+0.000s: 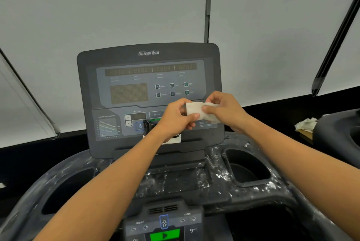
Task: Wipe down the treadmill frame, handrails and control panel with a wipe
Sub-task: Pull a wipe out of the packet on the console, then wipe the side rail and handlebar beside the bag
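A white folded wipe [196, 111] hangs in the air in front of the treadmill's grey control panel [136, 88]. My left hand [176, 117] pinches its left edge between thumb and fingers. My right hand [224, 109] pinches its right side. Both hands are level with the panel's lower button row. Behind my left wrist a dark wipe packet [149, 125] with a white flap leans on the panel's ledge, partly hidden. The console frame [243, 192] below is dark and covered in white smears.
Deep cup holders sit left [66, 188] and right [247, 166] of the centre tray. A lower keypad [165, 225] with a green start button is at the bottom edge. Crumpled white cloths [306, 124] lie on a neighbouring machine at the right. White blinds hang behind.
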`<state>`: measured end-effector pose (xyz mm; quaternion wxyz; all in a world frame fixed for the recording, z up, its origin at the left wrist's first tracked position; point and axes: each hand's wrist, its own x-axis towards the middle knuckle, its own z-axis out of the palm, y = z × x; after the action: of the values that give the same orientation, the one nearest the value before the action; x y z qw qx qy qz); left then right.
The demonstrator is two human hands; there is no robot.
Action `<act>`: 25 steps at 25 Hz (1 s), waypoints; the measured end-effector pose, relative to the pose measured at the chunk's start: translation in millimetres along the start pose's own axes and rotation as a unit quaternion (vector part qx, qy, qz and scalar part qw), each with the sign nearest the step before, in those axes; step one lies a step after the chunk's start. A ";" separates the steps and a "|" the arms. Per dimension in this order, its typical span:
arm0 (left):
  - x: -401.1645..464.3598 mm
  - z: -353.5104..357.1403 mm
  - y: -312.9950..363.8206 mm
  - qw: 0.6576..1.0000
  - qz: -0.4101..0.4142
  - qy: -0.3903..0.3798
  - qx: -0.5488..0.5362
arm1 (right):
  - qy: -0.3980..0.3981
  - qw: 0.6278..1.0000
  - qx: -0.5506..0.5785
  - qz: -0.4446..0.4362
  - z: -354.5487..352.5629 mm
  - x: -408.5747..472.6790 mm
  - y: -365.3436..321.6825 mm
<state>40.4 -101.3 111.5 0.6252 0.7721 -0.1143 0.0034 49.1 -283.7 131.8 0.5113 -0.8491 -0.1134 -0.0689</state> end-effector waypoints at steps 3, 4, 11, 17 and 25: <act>5.2 14.2 3.7 0.997 0.031 0.009 0.068 | -0.004 1.000 -0.025 -0.001 -16.8 -9.8 2.1; 5.8 18.9 6.1 0.996 0.043 0.004 0.083 | -0.006 0.998 -0.061 -0.012 -23.1 -14.7 0.5; 0.3 66.3 28.4 0.987 0.147 -0.036 0.061 | 0.072 0.976 -0.207 -0.011 -59.0 -74.2 -9.0; -70.5 132.4 55.4 0.960 0.241 -0.131 0.051 | 0.211 0.957 -0.184 0.082 -86.5 -196.7 -15.6; -223.5 283.4 95.2 0.864 0.359 -0.352 -0.011 | 0.386 0.854 -0.251 0.240 -141.3 -446.0 -38.4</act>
<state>-233.5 -355.0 108.3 0.5071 0.6207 -0.5963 -0.0455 -391.4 -445.7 126.8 0.2837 -0.8545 0.3221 -0.2925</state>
